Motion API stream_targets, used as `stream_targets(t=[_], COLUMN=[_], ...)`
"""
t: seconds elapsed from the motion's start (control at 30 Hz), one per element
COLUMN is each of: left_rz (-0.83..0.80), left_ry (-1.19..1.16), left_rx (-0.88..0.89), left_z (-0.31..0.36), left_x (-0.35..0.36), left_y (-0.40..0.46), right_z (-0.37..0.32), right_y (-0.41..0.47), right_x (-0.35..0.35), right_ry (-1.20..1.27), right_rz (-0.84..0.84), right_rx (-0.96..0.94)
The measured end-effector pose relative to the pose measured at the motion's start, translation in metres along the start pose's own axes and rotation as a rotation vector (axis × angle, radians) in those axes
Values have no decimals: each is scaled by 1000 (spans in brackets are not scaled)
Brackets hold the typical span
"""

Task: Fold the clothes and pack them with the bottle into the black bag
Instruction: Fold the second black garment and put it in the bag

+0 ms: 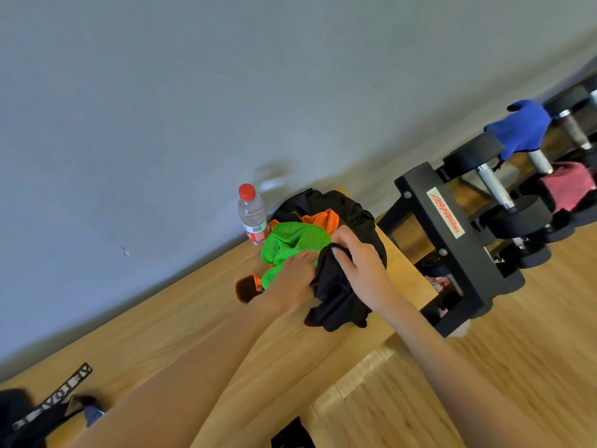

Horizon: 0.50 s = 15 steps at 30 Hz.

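On a wooden bench point(181, 318) lies a pile of clothes: a green mesh garment point(290, 242), an orange mesh one point(323, 218) under it and dark cloth point(352, 205) behind. My right hand point(358, 266) grips a black garment point(332, 295) and lifts it off the pile. My left hand point(297, 273) holds the same black garment at its left edge, beside the green mesh. A clear water bottle point(253, 213) with a red cap stands upright by the wall, left of the pile. The black bag point(19, 418) with a lettered strap lies at the bench's near left end.
A black dumbbell rack point(452, 240) stands right of the bench, holding several dumbbells point(504, 202). A blue cloth point(523, 127) and a pink cloth point(568, 189) hang on it. A grey wall point(193, 92) runs behind the bench. The wooden floor point(484, 383) lies to the right.
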<state>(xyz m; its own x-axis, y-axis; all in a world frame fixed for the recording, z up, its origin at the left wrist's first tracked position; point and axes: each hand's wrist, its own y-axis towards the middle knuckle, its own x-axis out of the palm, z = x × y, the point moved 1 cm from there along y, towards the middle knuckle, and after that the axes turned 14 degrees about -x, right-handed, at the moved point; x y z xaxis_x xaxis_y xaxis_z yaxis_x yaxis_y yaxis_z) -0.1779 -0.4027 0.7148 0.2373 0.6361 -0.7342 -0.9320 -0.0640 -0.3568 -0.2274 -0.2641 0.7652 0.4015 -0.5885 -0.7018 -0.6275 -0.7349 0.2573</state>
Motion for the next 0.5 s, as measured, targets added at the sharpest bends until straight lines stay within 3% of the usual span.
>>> stream_targets(t=[0.5], left_rz=[237], left_ry=[-155], left_rx=[115], left_z=[26], left_x=[-129], left_y=[-87], right_z=[-101], right_y=[69], right_x=[-70], right_ry=[18], right_rz=[171], right_rx=[-182])
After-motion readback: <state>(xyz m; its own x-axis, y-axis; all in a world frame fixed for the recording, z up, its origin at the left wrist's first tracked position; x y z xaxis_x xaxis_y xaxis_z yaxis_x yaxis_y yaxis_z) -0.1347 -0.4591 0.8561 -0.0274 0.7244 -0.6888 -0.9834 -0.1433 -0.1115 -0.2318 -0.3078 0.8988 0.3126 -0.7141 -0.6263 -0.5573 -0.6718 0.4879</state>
